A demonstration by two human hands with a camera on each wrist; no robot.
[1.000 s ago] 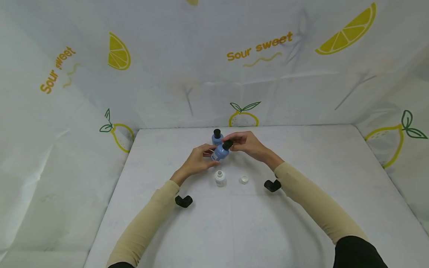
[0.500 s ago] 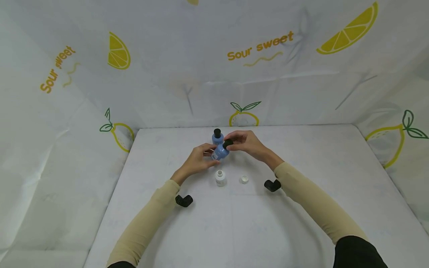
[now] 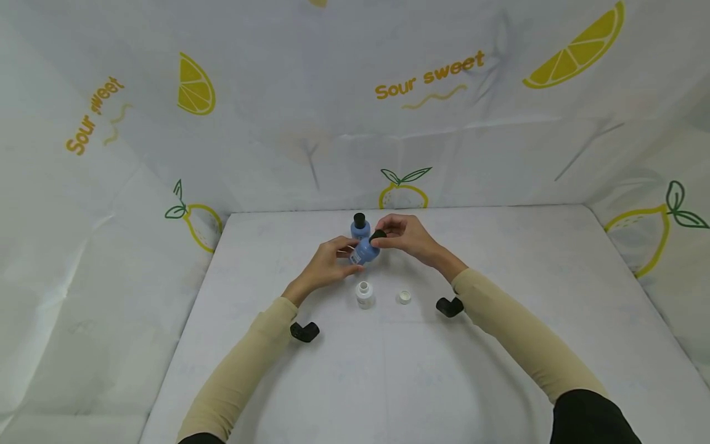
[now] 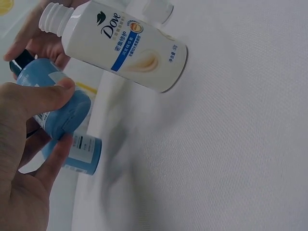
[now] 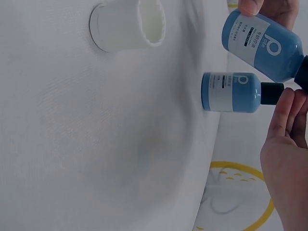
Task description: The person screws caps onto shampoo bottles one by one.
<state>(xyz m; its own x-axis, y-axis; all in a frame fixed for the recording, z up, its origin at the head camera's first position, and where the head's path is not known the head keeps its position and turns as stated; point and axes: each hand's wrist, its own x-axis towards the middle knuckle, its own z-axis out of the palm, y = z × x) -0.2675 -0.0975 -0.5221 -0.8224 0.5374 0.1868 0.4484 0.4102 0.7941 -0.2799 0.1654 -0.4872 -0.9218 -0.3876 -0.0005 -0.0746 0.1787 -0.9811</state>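
My left hand (image 3: pixel 326 265) grips a small blue bottle (image 3: pixel 363 251) by its body, thumb on one side and fingers on the other. The bottle is held above the table, tilted with its top toward the right. My right hand (image 3: pixel 412 239) pinches its black cap (image 3: pixel 378 235) between thumb and fingers. Just behind stands a second blue bottle (image 5: pixel 231 92), upright, with a black cap of its own. Nearer to me a white Dove bottle (image 4: pixel 126 45) stands uncapped, its threaded neck showing. To its right a white cap (image 3: pixel 404 298) lies on the table.
The white table (image 3: pixel 383 370) meets a white lemon-print sheet (image 3: pixel 333 123) at the back and sides. Black camera mounts (image 3: pixel 304 332) stick out from both wrists above the table.
My right fingers have shifted slightly on the black cap, with the thumb now farther across it. The left hand and the other bottles have stayed in place.
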